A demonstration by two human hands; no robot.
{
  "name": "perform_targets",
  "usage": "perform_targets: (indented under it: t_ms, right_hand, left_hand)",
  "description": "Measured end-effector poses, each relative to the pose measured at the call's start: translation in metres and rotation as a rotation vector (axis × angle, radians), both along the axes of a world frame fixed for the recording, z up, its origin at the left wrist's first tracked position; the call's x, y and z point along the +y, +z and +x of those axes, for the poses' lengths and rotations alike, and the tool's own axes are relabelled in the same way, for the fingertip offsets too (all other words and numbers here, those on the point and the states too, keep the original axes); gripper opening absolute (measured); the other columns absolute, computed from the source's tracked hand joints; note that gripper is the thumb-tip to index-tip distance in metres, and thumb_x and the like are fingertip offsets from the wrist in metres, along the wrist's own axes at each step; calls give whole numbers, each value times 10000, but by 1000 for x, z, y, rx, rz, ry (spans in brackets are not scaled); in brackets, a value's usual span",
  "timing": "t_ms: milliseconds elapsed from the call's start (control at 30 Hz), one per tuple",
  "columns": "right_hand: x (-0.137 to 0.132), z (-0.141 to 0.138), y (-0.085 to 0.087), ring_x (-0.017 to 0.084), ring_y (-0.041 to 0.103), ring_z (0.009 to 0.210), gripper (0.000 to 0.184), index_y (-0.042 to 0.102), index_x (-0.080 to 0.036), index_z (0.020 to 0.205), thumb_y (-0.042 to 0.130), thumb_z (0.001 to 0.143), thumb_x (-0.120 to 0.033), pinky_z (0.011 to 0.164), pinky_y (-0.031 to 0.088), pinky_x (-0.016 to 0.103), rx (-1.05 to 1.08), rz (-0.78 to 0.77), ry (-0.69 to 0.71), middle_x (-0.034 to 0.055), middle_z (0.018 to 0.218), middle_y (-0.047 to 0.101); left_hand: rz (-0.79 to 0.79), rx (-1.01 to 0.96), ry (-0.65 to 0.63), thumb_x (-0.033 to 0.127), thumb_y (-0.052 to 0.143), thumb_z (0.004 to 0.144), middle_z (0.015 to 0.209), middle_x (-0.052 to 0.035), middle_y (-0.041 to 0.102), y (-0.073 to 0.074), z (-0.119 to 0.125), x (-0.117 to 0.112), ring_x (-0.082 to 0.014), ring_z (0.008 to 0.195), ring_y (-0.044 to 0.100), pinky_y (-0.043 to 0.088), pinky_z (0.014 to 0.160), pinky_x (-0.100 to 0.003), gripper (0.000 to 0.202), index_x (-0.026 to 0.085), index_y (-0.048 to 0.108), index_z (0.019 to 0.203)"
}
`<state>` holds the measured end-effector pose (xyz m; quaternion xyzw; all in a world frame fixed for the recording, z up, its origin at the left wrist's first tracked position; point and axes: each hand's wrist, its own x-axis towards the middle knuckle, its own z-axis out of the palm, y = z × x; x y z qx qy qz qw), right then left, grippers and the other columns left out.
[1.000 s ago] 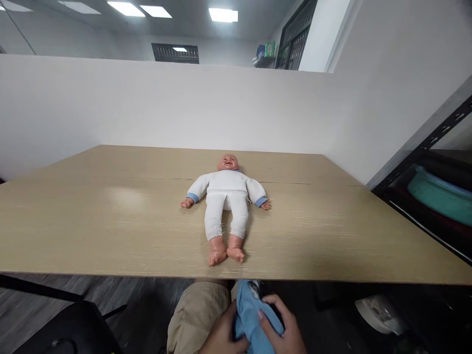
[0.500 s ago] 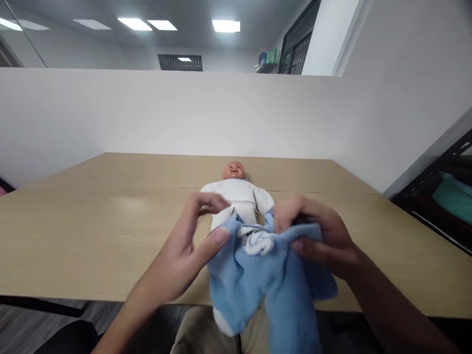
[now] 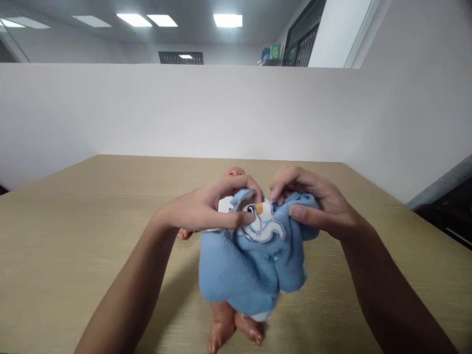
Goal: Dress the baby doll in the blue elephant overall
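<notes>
Both hands hold up a blue fleece baby garment with a white and orange appliqué on its front. My left hand pinches the bunched edge between thumb and fingers, left of the appliqué. On the other side, my right hand grips the gathered cloth with thumb and fingertips. Behind the garment a baby doll lies on its back on the table. Its feet show below the cloth and the top of its head above; most of its white-clothed body is hidden. One small doll hand shows at the left.
A white partition wall rises at the table's far edge. At the right stands a dark rack. Above the partition, several items, one of them a green package, sit in the background.
Both hands have raised the garment and brought it forward over the doll, bunching it up. My left hand has closed on the cloth. The view has moved nearer the table.
</notes>
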<state>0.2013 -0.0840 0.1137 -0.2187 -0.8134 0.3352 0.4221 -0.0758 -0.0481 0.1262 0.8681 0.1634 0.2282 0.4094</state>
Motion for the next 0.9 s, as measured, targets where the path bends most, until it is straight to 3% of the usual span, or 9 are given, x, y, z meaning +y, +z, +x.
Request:
perform_targets:
  t_ms: [133, 300, 367, 433, 500, 600, 700, 800, 900]
  right_hand:
    - [17, 6, -9, 190, 582, 843, 408, 688, -276, 1260, 644, 1017, -601, 741, 486, 308, -26, -52, -72, 30, 1034, 631]
    - [25, 7, -15, 252, 631, 1076, 568, 621, -292, 1459, 783, 960, -510, 917, 513, 352, -348, 22, -234, 65, 1230, 666]
    - [25, 5, -14, 264, 629, 1118, 464, 699, -276, 1347, 812, 941, -473, 958, 506, 366, -393, 63, -172, 67, 1254, 674]
    - [24, 3, -13, 235, 635, 1030, 270, 757, -251, 1127, 827, 932, -423, 918, 507, 345, -372, 75, -119, 44, 1142, 687]
    - [21, 1, -14, 204, 622, 919, 205, 731, -245, 993, 847, 912, -393, 835, 510, 321, -268, 50, -129, 17, 1030, 671]
    - [14, -1, -16, 174, 585, 801, 241, 695, -267, 1021, 858, 906, -403, 692, 493, 290, -71, -4, -199, -9, 937, 637]
    - [8, -5, -17, 152, 551, 757, 210, 674, -278, 1030, 829, 945, -392, 651, 480, 269, 71, 3, -252, -31, 871, 593]
    - [7, -6, -15, 170, 572, 808, 207, 680, -276, 998, 837, 937, -396, 732, 514, 292, 101, 74, -317, -24, 874, 599]
    - [11, 0, -12, 232, 650, 952, 279, 741, -280, 1094, 868, 894, -428, 867, 555, 352, -63, 101, -333, 17, 1007, 695]
  left_hand:
    - [-32, -250, 83, 285, 731, 1006, 1125, -63, 658, -7, 6, 4, -143, 859, 655, 583, 783, -272, 222, 210, 624, 1185]
    - [39, -444, 161, 317, 748, 1008, 1135, -81, 696, -10, 10, 1, -176, 939, 698, 613, 799, -298, 251, 216, 622, 1201]
    - [75, -449, 194, 336, 751, 1007, 1115, -73, 698, -9, 9, 0, -172, 907, 695, 610, 785, -304, 282, 223, 622, 1231]
    - [134, -425, 245, 342, 759, 1002, 1086, -64, 695, -6, 6, -1, -175, 912, 684, 598, 833, -323, 323, 219, 632, 1272]
    - [213, -357, 307, 338, 769, 994, 1073, -60, 693, -3, 0, -1, -183, 953, 660, 570, 892, -338, 343, 210, 656, 1291]
    - [315, -175, 344, 366, 785, 976, 1090, -56, 683, 0, -9, 1, -188, 972, 612, 534, 901, -328, 300, 214, 716, 1225]
    - [400, -98, 302, 398, 809, 944, 1145, -65, 640, 0, -13, 4, -213, 1044, 590, 527, 954, -336, 202, 220, 768, 1031]
    - [407, -177, 236, 364, 765, 969, 1247, -88, 626, -2, -11, 5, -242, 1130, 594, 512, 1033, -371, 156, 211, 757, 938]
    - [273, -251, 198, 345, 650, 1040, 1038, -56, 676, -6, -8, 5, -207, 950, 630, 527, 870, -339, 172, 208, 702, 951]
